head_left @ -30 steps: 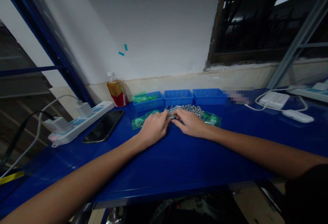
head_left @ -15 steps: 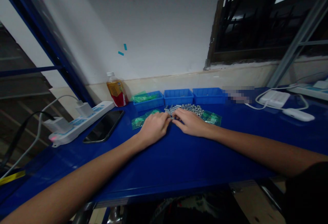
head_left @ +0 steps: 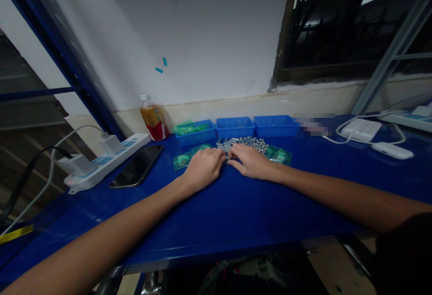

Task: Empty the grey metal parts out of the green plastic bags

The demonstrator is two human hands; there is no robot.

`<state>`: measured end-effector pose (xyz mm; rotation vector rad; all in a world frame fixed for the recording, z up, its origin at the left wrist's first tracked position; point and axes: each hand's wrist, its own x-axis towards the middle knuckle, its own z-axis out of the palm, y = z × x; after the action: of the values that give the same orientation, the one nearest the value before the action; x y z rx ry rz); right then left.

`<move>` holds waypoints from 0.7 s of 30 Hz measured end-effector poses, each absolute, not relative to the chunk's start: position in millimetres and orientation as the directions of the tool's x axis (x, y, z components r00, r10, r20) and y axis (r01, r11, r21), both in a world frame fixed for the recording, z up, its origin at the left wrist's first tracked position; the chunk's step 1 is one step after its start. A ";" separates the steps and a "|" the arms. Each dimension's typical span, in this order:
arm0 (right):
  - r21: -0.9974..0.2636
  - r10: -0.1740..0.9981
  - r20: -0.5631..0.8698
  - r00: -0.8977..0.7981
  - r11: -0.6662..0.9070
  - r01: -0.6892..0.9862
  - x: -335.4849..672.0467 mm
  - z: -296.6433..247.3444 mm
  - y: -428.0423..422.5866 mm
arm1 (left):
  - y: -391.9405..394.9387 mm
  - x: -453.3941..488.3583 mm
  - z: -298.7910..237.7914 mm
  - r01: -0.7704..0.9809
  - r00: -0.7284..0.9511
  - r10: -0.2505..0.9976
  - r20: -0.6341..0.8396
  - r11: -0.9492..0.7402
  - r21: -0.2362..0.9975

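Observation:
Close together at the middle of the blue table, my left hand (head_left: 204,165) and my right hand (head_left: 250,161) meet at their fingertips. Both have curled, closed fingers around a small silvery metal piece (head_left: 227,158); its exact kind is too small to make out. Just behind the fingers lies a pile of small metal cylinders (head_left: 258,143), partly covered by my right hand. A green-tinted plastic bag (head_left: 182,161) with small parts lies beside my left hand. Another such bag (head_left: 280,155) sits behind my right wrist.
Three blue bins stand along the wall: a left bin (head_left: 195,139) with green bags, a middle bin (head_left: 235,128) and a right bin (head_left: 274,127). To the left are a drink bottle (head_left: 154,119), a phone (head_left: 137,167) and a power strip (head_left: 111,160). A white charger (head_left: 362,128) lies right.
My fingertips have shifted very slightly around the small metal piece. The pile, bags and bins stay where they were.

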<state>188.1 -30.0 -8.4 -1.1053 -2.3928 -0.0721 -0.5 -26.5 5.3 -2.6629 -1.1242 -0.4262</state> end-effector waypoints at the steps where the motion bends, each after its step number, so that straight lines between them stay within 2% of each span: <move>1: -0.161 0.699 0.461 -0.547 0.672 0.723 188.2 -8.5 -29.8 | -26.3 -0.6 5.0 0.724 0.667 0.659 0.348 -0.684 -0.090; 12: -0.171 0.708 0.471 -0.526 0.658 0.733 188.2 -7.8 -31.6 | -25.3 -0.6 4.8 0.736 0.661 0.662 0.353 -0.665 -0.131; 17: -0.230 0.699 0.519 -0.493 0.669 0.707 187.7 -9.3 -31.9 | -25.2 -0.7 5.1 0.739 0.659 0.661 0.359 -0.657 -0.148; 21: -0.195 0.672 0.531 -0.516 0.689 0.698 186.1 -6.1 -34.5 | -26.9 0.2 6.4 0.738 0.662 0.660 0.355 -0.656 -0.157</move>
<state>186.1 -34.5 -6.1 -1.0471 -2.3157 -0.0575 0.2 -26.9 6.4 -2.5924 -1.1188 -0.3872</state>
